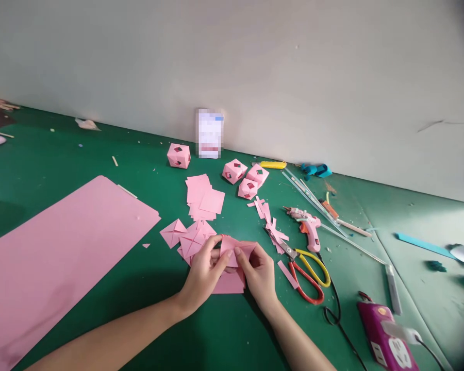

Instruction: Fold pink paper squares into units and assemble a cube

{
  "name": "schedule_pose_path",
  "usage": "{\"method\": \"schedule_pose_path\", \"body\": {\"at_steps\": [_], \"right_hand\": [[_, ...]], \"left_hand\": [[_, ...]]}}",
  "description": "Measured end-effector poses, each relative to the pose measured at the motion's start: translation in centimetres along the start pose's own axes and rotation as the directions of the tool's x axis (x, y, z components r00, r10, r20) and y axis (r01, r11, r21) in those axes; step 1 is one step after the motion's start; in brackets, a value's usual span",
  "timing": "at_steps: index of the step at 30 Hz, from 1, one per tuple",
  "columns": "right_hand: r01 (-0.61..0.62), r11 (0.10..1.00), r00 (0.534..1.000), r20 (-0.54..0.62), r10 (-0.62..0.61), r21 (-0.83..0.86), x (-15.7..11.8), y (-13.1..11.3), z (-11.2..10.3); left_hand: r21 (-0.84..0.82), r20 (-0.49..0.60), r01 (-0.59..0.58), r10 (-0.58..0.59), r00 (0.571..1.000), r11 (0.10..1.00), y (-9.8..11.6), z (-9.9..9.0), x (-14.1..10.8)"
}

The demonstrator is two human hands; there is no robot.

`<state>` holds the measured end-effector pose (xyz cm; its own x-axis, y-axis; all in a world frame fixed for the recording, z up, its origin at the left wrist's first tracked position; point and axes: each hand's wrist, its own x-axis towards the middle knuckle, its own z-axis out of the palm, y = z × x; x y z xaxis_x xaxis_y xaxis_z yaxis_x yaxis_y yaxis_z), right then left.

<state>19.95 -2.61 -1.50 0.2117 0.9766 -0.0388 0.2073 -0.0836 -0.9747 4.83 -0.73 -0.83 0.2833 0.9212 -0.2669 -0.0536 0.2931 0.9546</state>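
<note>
Both hands hold one small piece of pink paper [230, 251] over the front middle of the green table. My left hand [205, 265] grips its left side, thumb on top and fingers behind. The right side is pinched between the thumb and fingers of my right hand [260, 268]. Beneath the hands lies more pink paper [230, 284]. Folded pink squares with crossed creases [193, 239] are just left of my left hand, and flat pink squares [204, 196] are stacked behind them. Pink paper strips [270, 221] lie right of the hands.
Scissors [307, 273] and a pink glue gun [311, 232] with a cord lie to the right. Several pink paper shapes [234, 171] stand near the wall, beside a yellow cutter [272, 165]. A large pink sheet [69, 263] covers the left. A purple power strip [384, 335] is front right.
</note>
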Motion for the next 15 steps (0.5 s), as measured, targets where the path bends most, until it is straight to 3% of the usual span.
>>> {"method": "schedule_pose_path", "body": {"at_steps": [7, 13, 15], "right_hand": [[0.0, 0.996, 0.999, -0.035, -0.004, -0.095, 0.05, 0.34, -0.09], [0.045, 0.999, 0.989, 0.137, -0.047, 0.019, 0.02, -0.38, -0.54], [0.032, 0.997, 0.989, 0.144, -0.043, 0.077, 0.02, -0.5, -0.78]], "left_hand": [[-0.049, -0.01, 0.004, -0.004, 1.0, 0.999, -0.26, 0.01, 0.19], [-0.092, -0.024, 0.029, -0.031, 0.999, 0.995, 0.03, -0.3, 0.03], [-0.104, -0.017, 0.053, -0.055, 0.998, 0.993, 0.05, -0.43, -0.05]]}}
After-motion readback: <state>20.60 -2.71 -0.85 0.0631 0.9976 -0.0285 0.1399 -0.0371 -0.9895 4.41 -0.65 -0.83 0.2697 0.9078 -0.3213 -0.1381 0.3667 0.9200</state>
